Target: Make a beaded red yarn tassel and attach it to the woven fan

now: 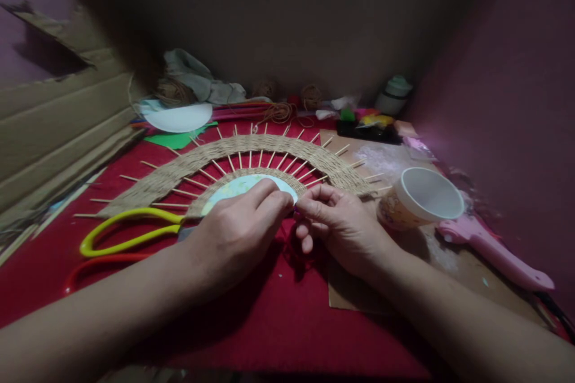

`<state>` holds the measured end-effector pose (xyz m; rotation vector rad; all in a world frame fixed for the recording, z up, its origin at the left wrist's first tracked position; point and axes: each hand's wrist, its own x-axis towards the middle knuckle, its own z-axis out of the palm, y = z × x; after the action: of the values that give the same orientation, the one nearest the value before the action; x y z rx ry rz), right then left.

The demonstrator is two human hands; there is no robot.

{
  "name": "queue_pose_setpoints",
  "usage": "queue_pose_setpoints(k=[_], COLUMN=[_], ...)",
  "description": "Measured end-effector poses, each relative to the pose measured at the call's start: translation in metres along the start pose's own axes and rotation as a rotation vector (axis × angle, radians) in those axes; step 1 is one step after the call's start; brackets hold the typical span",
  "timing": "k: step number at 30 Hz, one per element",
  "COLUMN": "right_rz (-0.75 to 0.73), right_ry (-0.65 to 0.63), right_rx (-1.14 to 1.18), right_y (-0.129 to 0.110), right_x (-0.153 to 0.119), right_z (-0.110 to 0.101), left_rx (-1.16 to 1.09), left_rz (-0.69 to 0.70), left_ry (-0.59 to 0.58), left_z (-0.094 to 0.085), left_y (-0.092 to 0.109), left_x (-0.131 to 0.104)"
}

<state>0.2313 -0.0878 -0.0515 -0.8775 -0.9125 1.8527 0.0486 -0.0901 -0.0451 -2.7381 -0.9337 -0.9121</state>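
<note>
Over the near part of the red tabletop (287, 335), observed the left hand (242, 224) with fingers curled closed, and the right hand (348, 224) pinching a small purple item (297, 210), too small to identify, near the left fingertips. Could not determine the content of the left grip. Located the half-round woven piece (269, 143) just beyond both hands, with thin sticks (240, 159) radiating through its band. Noted yellow-and-red-handled scissors (173, 229) beside the left wrist, a cup (399, 206) near the right wrist, and a pink glue gun (498, 251) farther right.
</note>
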Motion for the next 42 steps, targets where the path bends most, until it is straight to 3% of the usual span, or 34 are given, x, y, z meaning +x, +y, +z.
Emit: queue_pose_setpoints(k=[3,21,42], right_rz=[-0.007,-0.012,-0.02], right_ry=[-0.002,-0.029,-0.042], right_rx=[0.005,-0.026,0.003], right_y=[0.0008,0.0027,0.0028], right_x=[0.0002,0.0005,0.0012], right_z=[-0.0006,-0.0023,-0.0042], left_rx=[0.012,0.07,-0.021], left_rz=[0.009,0.015,0.015], left_ry=[-0.066,-0.054,-0.02], left_z=[-0.0007,-0.0001,0.0025], left_y=[-0.0002,0.001,-0.0019], left_x=[0.0001,-0.0011,-0.0026])
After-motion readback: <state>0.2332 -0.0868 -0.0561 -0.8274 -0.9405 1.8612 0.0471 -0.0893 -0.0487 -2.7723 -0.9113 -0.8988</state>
